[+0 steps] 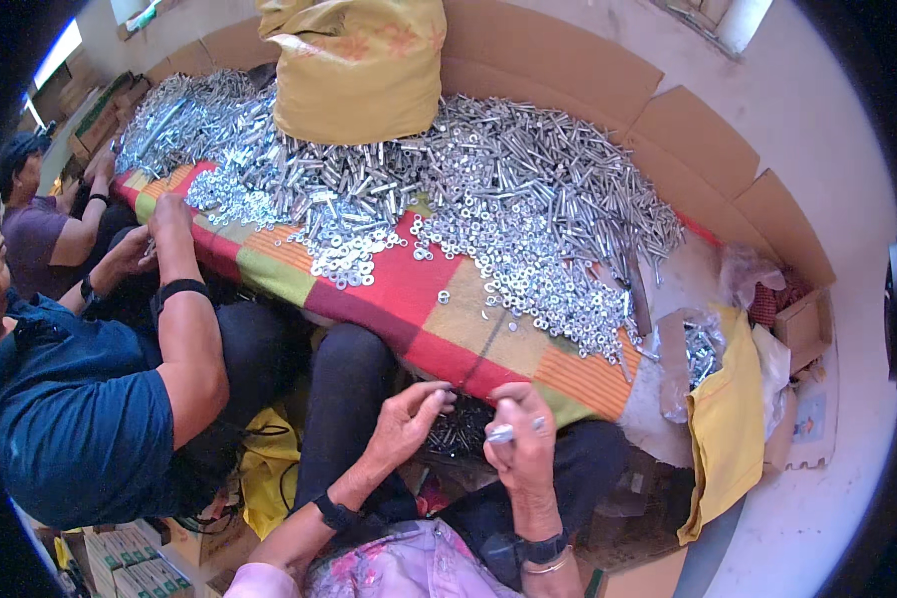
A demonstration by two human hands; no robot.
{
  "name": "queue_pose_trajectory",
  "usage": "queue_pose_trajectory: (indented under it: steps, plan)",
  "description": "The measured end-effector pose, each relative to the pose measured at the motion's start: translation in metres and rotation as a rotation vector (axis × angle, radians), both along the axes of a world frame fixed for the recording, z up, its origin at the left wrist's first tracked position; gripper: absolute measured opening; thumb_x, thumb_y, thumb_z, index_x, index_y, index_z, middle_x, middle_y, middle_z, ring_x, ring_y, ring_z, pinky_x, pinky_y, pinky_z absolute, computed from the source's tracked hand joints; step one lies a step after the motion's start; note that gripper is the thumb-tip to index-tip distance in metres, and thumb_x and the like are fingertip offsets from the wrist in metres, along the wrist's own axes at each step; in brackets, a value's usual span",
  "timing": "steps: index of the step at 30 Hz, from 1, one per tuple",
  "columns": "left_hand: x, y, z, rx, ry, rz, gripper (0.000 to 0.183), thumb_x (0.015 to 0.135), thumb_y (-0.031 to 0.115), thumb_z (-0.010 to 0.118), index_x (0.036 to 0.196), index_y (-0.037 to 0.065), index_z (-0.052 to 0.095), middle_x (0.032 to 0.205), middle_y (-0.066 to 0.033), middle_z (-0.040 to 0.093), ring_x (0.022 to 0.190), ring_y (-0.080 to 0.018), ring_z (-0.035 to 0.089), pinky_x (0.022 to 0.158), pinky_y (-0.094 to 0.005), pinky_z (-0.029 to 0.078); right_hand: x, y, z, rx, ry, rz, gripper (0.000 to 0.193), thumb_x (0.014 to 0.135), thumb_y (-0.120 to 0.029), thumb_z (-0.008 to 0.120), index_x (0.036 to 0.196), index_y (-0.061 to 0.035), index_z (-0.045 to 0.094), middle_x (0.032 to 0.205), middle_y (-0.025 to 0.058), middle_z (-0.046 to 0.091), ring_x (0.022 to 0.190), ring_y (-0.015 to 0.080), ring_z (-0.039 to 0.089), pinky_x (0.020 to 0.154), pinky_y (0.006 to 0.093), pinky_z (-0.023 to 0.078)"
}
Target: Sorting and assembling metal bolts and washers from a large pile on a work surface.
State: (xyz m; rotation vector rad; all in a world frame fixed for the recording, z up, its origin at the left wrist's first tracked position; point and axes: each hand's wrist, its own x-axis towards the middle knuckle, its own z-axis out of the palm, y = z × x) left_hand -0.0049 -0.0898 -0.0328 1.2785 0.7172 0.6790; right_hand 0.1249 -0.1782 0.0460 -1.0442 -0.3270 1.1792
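Hardware lies heaped across a table (364,311) spread with a checked cloth (513,334): silver bolt-like pieces (578,184) at 1 to 2 o'clock, loose washers and nuts (553,284) around 3 o'clock, and another patch of washers (344,264) near 10.

Just past 6 o'clock, in front of the table's near edge, is the person's left hand (409,414). Its thumb and forefinger are drawn nearly together, pinching a small dark piece (454,392), too small to identify. At 5 o'clock the right hand (521,429) has its fingers curled closed around a silver piece (514,431), which lies crosswise in the grip with its end sticking out toward 9 o'clock. The two hands are close but apart, with a heap of dark metal parts (458,436) lower down between them. Each wrist wears a dark band.

A bulging yellow sack (361,85) stands among the bolt-like pieces at 11 o'clock, and cardboard sheets (703,149) wall the table's far side toward 2. Between 3 and 4 sits an open clear bag (703,349) of metal parts, with a yellow cloth (725,429) hanging at 4.

One co-worker (95,424) in a dark blue top sits at 8 o'clock; another (50,234), in purple, sits beyond at 9.
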Motion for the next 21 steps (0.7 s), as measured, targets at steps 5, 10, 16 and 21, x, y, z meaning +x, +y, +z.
queue_pose_trajectory:
  steps: [5,10,16,21]
  plan:
    - [0.02,0.05,0.026,0.406,0.142,0.132,0.023,0.088,0.011,0.052,0.104,-0.005,0.056,0.093,-0.0136,0.063,0.087,-0.0186,0.061,0.075,-0.0281,0.047,0.019,0.0,-0.042,-0.208,-1.219,0.265,0.029,0.093,-0.021,0.042,0.114,-0.002,0.047,0.078,0.0161,0.063,0.068,0.0257,0.064,0.061,0.0381,0.047]
    - [0.053,0.122,0.01,0.854,0.346,0.253,0.033,0.085,0.015,0.055,0.113,-0.003,0.052,0.112,-0.0202,0.054,0.104,-0.0294,0.054,0.089,-0.0348,0.042,0.025,0.021,0.004,-0.329,-0.784,0.411,0.038,0.094,-0.028,0.04,0.12,-0.0012,0.043,0.077,0.0146,0.063,0.056,0.0221,0.06,0.056,0.0335,0.048]
    - [0.07,0.139,-0.004,1.16,0.524,0.066,0.039,0.078,0.019,0.059,0.111,-0.001,0.051,0.122,-0.0196,0.048,0.113,-0.0343,0.045,0.096,-0.0405,0.036,0.052,0.048,0.01,-0.258,-0.929,0.464,0.035,0.093,-0.027,0.043,0.115,-0.0001,0.047,0.071,0.0105,0.061,0.05,0.015,0.055,0.05,0.0294,0.046]
    - [0.044,0.135,0.006,1.092,0.479,0.072,0.022,0.079,0.015,0.061,0.096,0.001,0.061,0.108,-0.0168,0.056,0.102,-0.0328,0.053,0.089,-0.0393,0.042,0.079,0.074,-0.001,-0.154,-0.67,0.471,0.022,0.091,-0.015,0.048,0.104,0.0024,0.051,0.077,0.0083,0.063,0.058,0.0114,0.058,0.053,0.0242,0.049]
